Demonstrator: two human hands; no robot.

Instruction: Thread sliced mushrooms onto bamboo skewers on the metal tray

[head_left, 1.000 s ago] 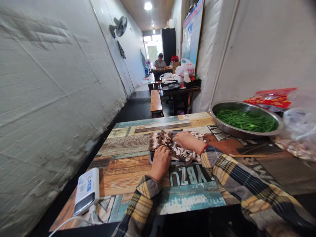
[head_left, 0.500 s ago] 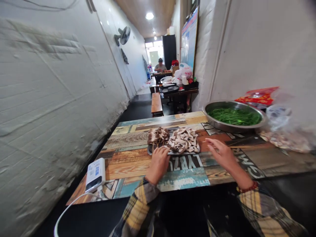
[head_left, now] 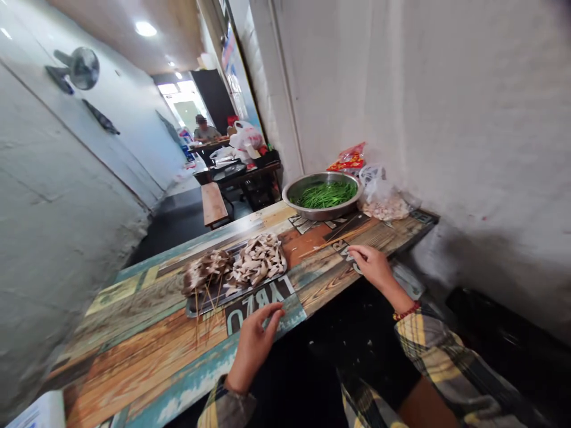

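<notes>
My left hand (head_left: 255,340) rests on the near edge of the painted wooden table (head_left: 134,356), fingers loosely stretched over the lettering, holding nothing. Just beyond it lies a metal tray (head_left: 193,310) with skewered mushrooms (head_left: 205,270) on its left and a heap of loose mushroom slices (head_left: 257,261) on its right. My right hand (head_left: 373,267) lies on the table farther right, fingers spread and empty. Its fingertips are near some loose bamboo skewers (head_left: 331,240).
A steel bowl of green stalks (head_left: 323,195), a clear bag of mushrooms (head_left: 384,205) and a red packet (head_left: 350,159) stand at the table's far right by the wall. A white device (head_left: 38,413) sits at bottom left. Beyond are a bench (head_left: 213,204) and a seated person (head_left: 204,129).
The view has swung right. My left hand has come off the tray back to the table's near edge. My right hand left the mushroom heap and moved right, toward the loose skewers.
</notes>
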